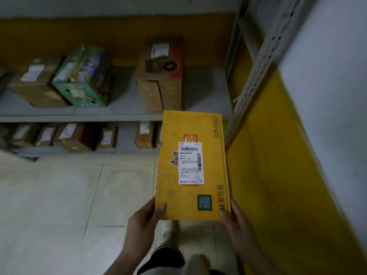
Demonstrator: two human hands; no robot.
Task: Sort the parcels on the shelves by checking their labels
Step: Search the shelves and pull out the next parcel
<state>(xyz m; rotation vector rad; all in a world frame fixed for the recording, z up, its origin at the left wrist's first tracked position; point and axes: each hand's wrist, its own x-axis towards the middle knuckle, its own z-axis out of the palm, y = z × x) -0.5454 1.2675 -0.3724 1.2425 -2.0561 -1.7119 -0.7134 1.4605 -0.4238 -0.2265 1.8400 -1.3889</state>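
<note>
Both hands pinch the near end of the yellow box [190, 165], left hand [146, 217] and right hand [235, 219] at opposite edges, thumbs on top. Keep it level, with the white label [191, 163] beyond the thumbs uncovered, and read the code before choosing a spot on the shelf [79, 114] ahead.

- Yellow parcel [190, 165], centre frame: matt printed cardboard, scuffed.
- Its label [191, 163]: smooth white paper.
- Shelf upright [256, 66], upper right: painted perforated metal.
- Floor [59, 195], lower left: smooth tile.
</note>
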